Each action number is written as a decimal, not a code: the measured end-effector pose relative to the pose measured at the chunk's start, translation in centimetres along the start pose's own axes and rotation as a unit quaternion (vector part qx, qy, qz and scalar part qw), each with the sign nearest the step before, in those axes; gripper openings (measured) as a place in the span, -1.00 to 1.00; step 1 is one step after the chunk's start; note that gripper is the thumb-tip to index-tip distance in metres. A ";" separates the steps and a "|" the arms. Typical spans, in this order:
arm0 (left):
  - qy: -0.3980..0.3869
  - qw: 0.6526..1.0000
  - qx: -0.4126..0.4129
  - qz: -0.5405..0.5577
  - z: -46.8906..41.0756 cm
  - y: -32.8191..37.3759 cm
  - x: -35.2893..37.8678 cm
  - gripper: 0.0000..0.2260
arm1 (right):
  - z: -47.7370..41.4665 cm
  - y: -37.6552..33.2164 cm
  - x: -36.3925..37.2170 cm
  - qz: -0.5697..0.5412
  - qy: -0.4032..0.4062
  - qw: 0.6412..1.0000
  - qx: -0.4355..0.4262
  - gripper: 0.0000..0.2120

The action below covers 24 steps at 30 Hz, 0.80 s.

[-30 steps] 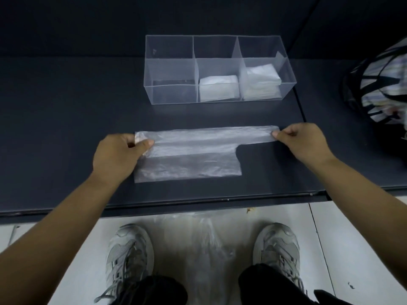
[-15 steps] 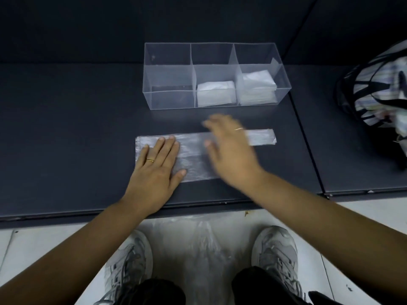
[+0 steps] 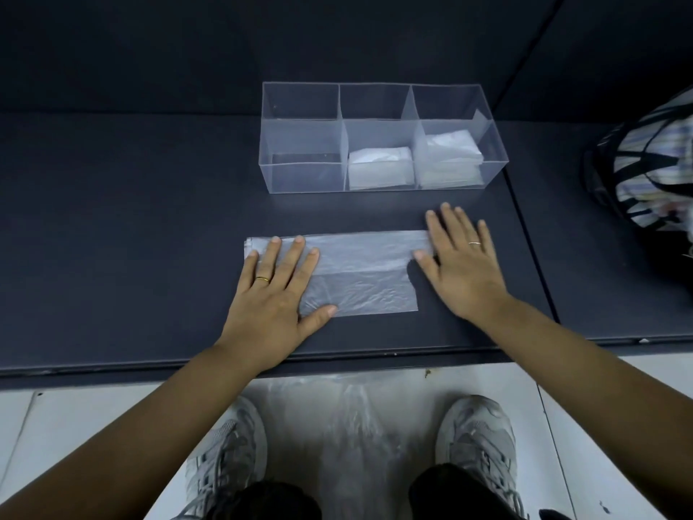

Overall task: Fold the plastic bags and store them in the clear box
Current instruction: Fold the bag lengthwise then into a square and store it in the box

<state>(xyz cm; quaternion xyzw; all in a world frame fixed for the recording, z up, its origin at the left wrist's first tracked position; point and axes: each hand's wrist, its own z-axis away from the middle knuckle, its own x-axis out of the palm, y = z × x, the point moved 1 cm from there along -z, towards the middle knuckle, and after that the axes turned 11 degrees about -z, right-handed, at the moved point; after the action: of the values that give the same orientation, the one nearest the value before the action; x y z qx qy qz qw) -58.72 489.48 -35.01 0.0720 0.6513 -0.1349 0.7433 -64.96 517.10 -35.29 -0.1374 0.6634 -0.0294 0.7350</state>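
Plastic bag [image 3: 360, 272] on table [image 3: 131, 238], before clear box [image 3: 378, 144]

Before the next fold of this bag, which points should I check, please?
1. Plastic bag lies flat on the table: ok, light wrinkles.
2. Left hand presses its left end: ok.
3. Right hand covers its right end: ok.
4. Edges lined up under the hands: cannot tell.
5. Clear box has a free compartment, the left one: ok.
6. Table between bag and box is free: ok.
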 end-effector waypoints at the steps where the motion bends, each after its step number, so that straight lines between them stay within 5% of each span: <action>1: 0.004 1.000 -0.003 0.005 0.0 -0.1 0.0 -0.21 | 0.2 0.2 -0.5 -0.001 0.023 1.000 0.007 -0.37; 5: 0.077 0.990 0.013 0.117 0.1 -0.3 -1.4 -0.27 | 2.7 -1.0 -3.0 -0.155 0.103 0.980 -0.073 -0.53; 8: 0.119 0.974 0.070 0.180 0.8 1.0 -2.1 -0.43 | 5.1 -2.3 -3.2 -0.218 0.016 0.963 -0.158 -0.75; 14: 0.093 0.975 0.090 0.182 2.1 3.1 -0.9 -0.41 | 5.6 -3.0 -2.1 -0.225 -0.007 0.965 -0.132 -0.96; 20: 0.112 0.966 0.044 0.228 1.6 3.2 -0.9 -0.46 | 4.9 -3.0 -3.1 -0.288 -0.078 0.951 -0.084 -0.86; 24: 0.177 0.959 0.038 0.217 0.9 3.7 -1.5 -0.68 | 4.6 -2.8 -5.0 -0.339 -0.104 0.934 -0.044 -0.81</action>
<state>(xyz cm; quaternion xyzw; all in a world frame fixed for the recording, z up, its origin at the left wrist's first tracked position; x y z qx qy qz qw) -56.99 492.88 -33.69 0.2621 0.7358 0.0197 0.6242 -60.62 516.33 -29.42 -0.3884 0.4977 -0.2331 0.7397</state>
